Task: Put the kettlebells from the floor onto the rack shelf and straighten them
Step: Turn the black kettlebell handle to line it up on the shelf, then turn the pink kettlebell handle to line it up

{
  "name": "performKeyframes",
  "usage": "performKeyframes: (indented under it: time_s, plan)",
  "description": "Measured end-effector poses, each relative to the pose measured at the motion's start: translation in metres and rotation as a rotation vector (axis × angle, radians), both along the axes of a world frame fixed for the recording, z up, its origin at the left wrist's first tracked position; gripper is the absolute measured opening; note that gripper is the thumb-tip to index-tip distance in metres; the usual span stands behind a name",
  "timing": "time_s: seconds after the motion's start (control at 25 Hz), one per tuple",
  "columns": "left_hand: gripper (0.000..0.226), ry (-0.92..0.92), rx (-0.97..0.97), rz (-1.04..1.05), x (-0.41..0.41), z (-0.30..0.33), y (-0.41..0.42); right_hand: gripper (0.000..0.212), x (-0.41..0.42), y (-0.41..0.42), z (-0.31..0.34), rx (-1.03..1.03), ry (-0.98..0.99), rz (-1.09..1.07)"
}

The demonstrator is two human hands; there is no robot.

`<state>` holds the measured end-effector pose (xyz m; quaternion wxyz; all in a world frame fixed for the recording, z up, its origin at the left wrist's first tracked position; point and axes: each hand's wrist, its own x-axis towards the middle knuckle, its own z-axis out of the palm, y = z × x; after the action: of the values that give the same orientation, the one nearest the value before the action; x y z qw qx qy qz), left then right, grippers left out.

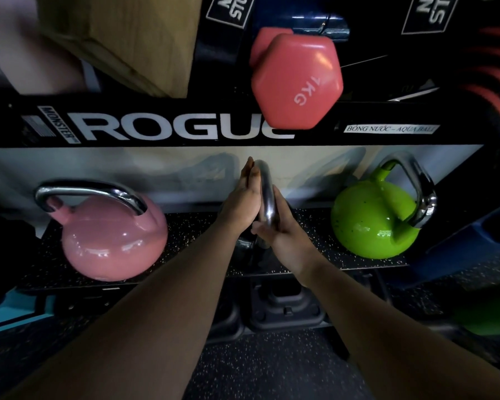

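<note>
On shelf point(185, 235): left hand point(240, 197), right hand point(283, 226) sandwich steel handle point(266, 192) (body hidden).

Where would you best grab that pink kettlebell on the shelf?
By the chrome handle of the pink kettlebell. It arches across the top, broadside to the viewer, with an open gap beneath. Probably reach from the front and curl fingers under its flat middle span; the glossy round body offers no hold.

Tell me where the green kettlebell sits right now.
In the head view, the green kettlebell stands at the right end of the rack shelf, right of both hands, which press a chrome handle, under the pink dumbbell.
</note>
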<state>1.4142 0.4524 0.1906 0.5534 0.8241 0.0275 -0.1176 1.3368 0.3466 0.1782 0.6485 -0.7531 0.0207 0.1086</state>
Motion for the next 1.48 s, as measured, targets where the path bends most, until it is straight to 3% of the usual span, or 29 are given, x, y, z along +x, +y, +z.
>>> performKeyframes:
  time_s: [0.12, 0.28, 0.44, 0.6, 0.72, 0.88, 1.04, 1.16, 1.28, 1.4, 1.48]
  plan:
    - [0.058, 0.007, -0.022, -0.014, 0.001, -0.001, 0.005, 0.062, 0.001, 0.000, 0.003, 0.116, 0.037, -0.064]
    - [0.058, 0.010, -0.001, -0.044, 0.001, 0.001, 0.011, 0.057, 0.001, 0.000, 0.015, 0.063, 0.067, -0.063]
    - [0.050, -0.092, 0.066, -0.101, -0.011, 0.002, 0.029, 0.036, -0.004, 0.004, 0.036, -0.392, -0.080, -0.137]
    - [0.025, -0.454, 0.375, 0.021, -0.029, -0.001, 0.081, 0.016, -0.018, 0.036, 0.049, -0.875, -0.421, -0.265]
    - [0.015, -0.624, 0.502, 0.107, -0.042, 0.006, 0.128, 0.008, -0.012, 0.075, 0.055, -0.929, -0.492, -0.150]
    - [0.014, -0.711, 0.630, 0.197, -0.054, 0.014, 0.210, 0.017, 0.004, 0.154, 0.057, -0.892, -0.466, -0.026]
    - [0.017, -0.623, 0.630, 0.367, -0.052, 0.018, 0.289, 0.036, 0.025, 0.225, 0.058, -0.832, -0.419, 0.055]
    - [0.037, -0.511, 0.535, 0.444, -0.046, 0.014, 0.325, 0.052, 0.045, 0.266, 0.054, -0.892, -0.359, 0.079]
    - [0.069, -0.270, 0.334, 0.527, -0.048, 0.003, 0.327, 0.060, 0.057, 0.289, 0.043, -0.922, -0.249, 0.122]
    - [0.081, -0.137, 0.073, 0.534, -0.050, -0.004, 0.313, 0.059, 0.056, 0.291, 0.035, -0.871, -0.258, 0.082]
    - [0.083, -0.104, 0.036, 0.552, -0.047, -0.007, 0.305, 0.059, 0.055, 0.290, 0.033, -0.833, -0.269, 0.051]
